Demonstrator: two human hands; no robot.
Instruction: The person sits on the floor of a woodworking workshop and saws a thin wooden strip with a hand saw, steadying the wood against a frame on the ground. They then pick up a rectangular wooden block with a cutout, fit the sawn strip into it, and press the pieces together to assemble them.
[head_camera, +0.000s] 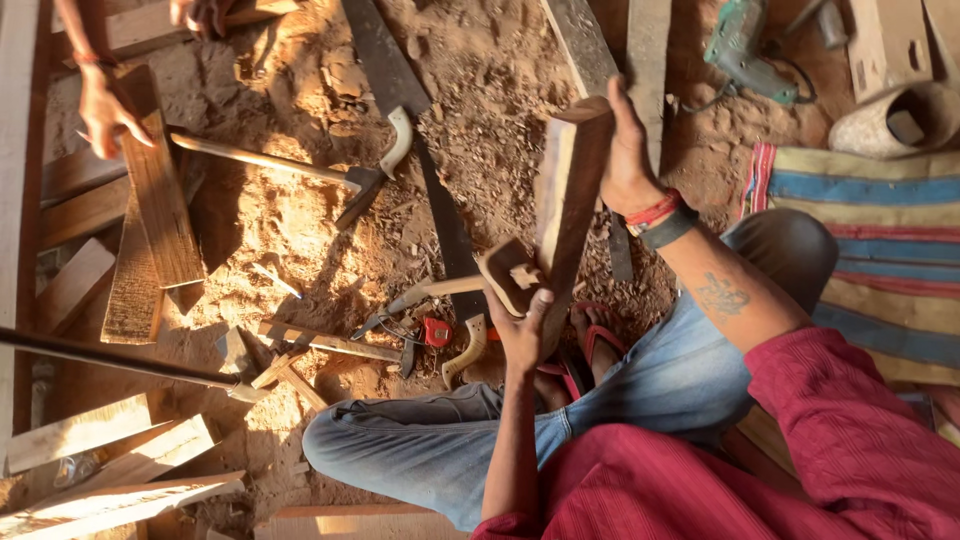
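I sit cross-legged on sawdust-covered ground and hold a thick wooden block upright in front of me. My right hand, with red and dark bands at the wrist, grips the block's upper end from the right side. My left hand holds the lower end, its fingers against a small brown wooden piece with a cross-shaped cut that sits against the block. My foot in a red sandal lies just under the block.
A handsaw, a wooden-handled adze and red-marked pliers lie to the left. Another person's hand hovers at a plank. A green power drill and a striped cloth lie on the right. Planks are piled at the lower left.
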